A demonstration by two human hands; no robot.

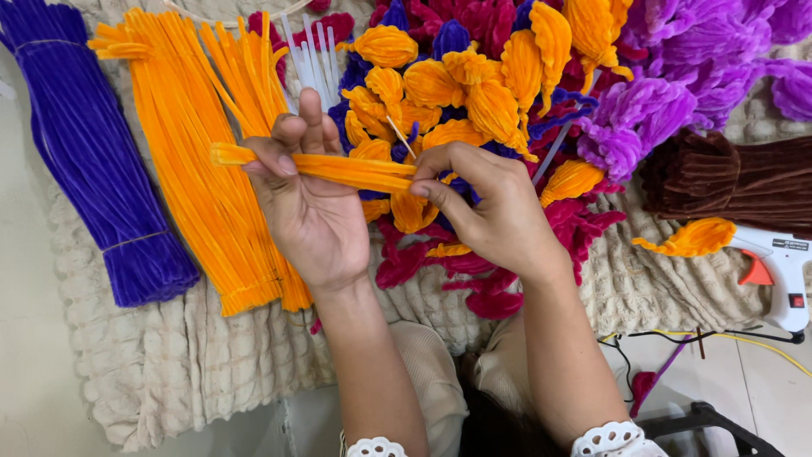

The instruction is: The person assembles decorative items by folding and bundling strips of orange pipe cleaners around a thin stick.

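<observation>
**Two hands gripping a small sheaf of orange pipe cleaners**

The left hand [309, 207] closes thumb and fingers round a small sheaf of fuzzy orange pipe cleaners [338, 169], held level above the cream quilted cloth [194, 364]. The right hand [491, 207] pinches its right end, hiding the tips. Far bundles of orange stems [194, 169] and purple stems [93, 169] are cropped.

Purple pipe-cleaner bundle [93, 161] at 9 o'clock; brown bundle [744, 182] and white glue gun [782, 271] at 3; purple petals [677, 76] at 1.
</observation>
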